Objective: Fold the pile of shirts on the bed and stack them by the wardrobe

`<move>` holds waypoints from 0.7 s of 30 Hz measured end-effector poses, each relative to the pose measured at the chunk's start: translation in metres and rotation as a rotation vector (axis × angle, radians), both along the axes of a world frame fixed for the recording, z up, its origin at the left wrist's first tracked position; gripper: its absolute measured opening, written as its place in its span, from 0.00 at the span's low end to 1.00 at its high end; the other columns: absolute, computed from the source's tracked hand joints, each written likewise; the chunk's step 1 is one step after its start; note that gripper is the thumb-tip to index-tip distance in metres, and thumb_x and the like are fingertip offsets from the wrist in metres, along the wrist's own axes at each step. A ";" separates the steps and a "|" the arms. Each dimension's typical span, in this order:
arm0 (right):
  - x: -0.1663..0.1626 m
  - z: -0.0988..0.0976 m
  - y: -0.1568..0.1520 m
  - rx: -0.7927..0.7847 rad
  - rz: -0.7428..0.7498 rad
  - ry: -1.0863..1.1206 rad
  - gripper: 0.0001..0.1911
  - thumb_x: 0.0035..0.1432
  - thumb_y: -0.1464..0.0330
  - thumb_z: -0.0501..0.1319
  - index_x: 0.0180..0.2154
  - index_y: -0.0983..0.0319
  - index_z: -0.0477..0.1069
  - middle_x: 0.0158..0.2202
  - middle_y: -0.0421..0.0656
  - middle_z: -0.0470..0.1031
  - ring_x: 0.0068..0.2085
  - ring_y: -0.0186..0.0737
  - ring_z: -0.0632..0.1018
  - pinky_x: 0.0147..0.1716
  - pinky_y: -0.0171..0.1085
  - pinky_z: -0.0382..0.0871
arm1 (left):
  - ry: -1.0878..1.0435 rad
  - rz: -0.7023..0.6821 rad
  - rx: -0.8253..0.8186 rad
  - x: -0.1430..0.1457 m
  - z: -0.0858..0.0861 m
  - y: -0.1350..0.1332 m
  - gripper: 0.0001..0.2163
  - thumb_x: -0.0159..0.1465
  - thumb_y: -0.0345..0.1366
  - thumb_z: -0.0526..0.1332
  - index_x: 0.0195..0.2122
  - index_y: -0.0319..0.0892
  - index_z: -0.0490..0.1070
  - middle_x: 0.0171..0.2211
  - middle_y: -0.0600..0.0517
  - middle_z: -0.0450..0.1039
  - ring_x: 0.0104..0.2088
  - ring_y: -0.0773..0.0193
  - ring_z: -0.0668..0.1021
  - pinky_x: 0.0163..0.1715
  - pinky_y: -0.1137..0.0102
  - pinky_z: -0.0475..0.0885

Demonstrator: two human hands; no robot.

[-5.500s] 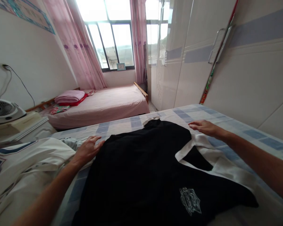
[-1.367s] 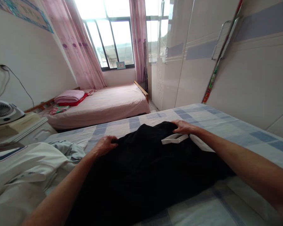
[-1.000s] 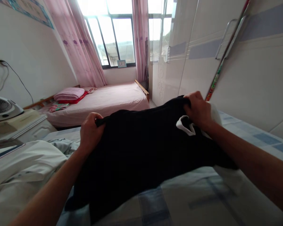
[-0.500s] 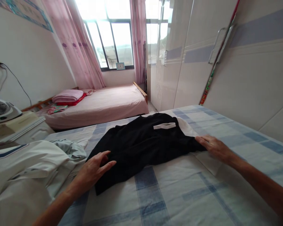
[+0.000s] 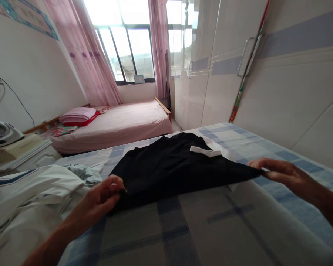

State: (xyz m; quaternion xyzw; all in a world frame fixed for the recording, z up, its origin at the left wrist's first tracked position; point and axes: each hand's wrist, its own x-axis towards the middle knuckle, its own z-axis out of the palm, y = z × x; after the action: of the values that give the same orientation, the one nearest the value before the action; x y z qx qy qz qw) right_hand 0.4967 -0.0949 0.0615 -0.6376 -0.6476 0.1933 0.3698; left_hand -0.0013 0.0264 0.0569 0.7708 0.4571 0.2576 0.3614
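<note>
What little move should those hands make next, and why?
Perhaps lower the corner of the black shirt onto the checked sheet: the right hand pinches that corner, which looks lifted, while the left hand is at the near edge's other end.

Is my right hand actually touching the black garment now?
Touching. The head view shows the right hand pinching a corner of the black garment, the cloth pulled out to its grip.

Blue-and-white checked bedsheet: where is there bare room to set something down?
The bedsheet is bare on the near side of the black fabric garment, and between the right hand and the glossy white wardrobe. Crowded at left: rumpled white clothes beside the left hand.
</note>
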 end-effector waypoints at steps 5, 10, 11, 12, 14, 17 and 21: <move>-0.001 -0.022 -0.013 -0.182 -0.251 -0.213 0.20 0.56 0.48 0.52 0.37 0.52 0.75 0.42 0.43 0.78 0.45 0.53 0.77 0.45 0.47 0.71 | 0.272 -0.244 -0.057 -0.009 -0.028 -0.038 0.24 0.56 0.38 0.63 0.55 0.53 0.65 0.41 0.52 0.74 0.40 0.62 0.76 0.41 0.70 0.72; -0.031 -0.044 0.025 -0.138 -0.168 -0.341 0.33 0.54 0.48 0.55 0.56 0.57 0.66 0.58 0.48 0.68 0.57 0.55 0.70 0.54 0.51 0.64 | 0.391 -0.190 0.200 0.002 -0.057 -0.049 0.20 0.54 0.31 0.63 0.48 0.55 0.73 0.43 0.51 0.74 0.41 0.59 0.78 0.42 0.69 0.73; -0.037 -0.048 0.033 -0.128 -0.163 -0.383 0.34 0.52 0.49 0.57 0.57 0.58 0.65 0.58 0.50 0.67 0.57 0.56 0.69 0.54 0.53 0.63 | 0.388 -0.182 0.223 0.005 -0.058 -0.049 0.17 0.56 0.31 0.61 0.46 0.54 0.74 0.40 0.51 0.75 0.39 0.61 0.78 0.40 0.70 0.73; -0.044 -0.051 0.041 -0.115 -0.150 -0.421 0.32 0.51 0.52 0.58 0.56 0.59 0.66 0.57 0.51 0.69 0.56 0.57 0.70 0.54 0.54 0.63 | 0.375 -0.179 0.233 0.008 -0.057 -0.049 0.14 0.58 0.30 0.59 0.44 0.52 0.75 0.38 0.51 0.75 0.37 0.62 0.78 0.38 0.71 0.73; -0.055 -0.051 0.051 -0.060 -0.099 -0.454 0.21 0.52 0.59 0.58 0.47 0.58 0.71 0.49 0.49 0.75 0.51 0.53 0.74 0.52 0.52 0.65 | 0.320 -0.181 0.243 0.012 -0.049 -0.050 0.11 0.61 0.31 0.56 0.40 0.49 0.75 0.38 0.50 0.74 0.37 0.64 0.78 0.37 0.73 0.73; -0.059 -0.036 0.044 0.124 -0.073 -0.352 0.06 0.53 0.66 0.54 0.30 0.56 0.70 0.41 0.44 0.77 0.47 0.48 0.75 0.52 0.49 0.65 | 0.220 -0.185 0.285 0.011 -0.033 -0.054 0.11 0.61 0.30 0.55 0.40 0.48 0.74 0.38 0.50 0.74 0.37 0.65 0.78 0.37 0.75 0.73; -0.044 -0.015 0.002 0.227 -0.197 -0.078 0.10 0.56 0.59 0.55 0.25 0.54 0.65 0.41 0.41 0.77 0.48 0.49 0.75 0.50 0.48 0.68 | 0.180 -0.267 0.336 0.003 -0.025 -0.063 0.14 0.61 0.29 0.55 0.43 0.51 0.75 0.38 0.52 0.75 0.37 0.66 0.78 0.36 0.77 0.73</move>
State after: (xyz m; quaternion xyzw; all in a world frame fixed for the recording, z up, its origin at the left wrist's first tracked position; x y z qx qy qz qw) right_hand 0.4530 -0.0926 0.0468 -0.6591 -0.6133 0.0567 0.4315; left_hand 0.0013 -0.0362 0.0320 0.8936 0.3323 0.2102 0.2165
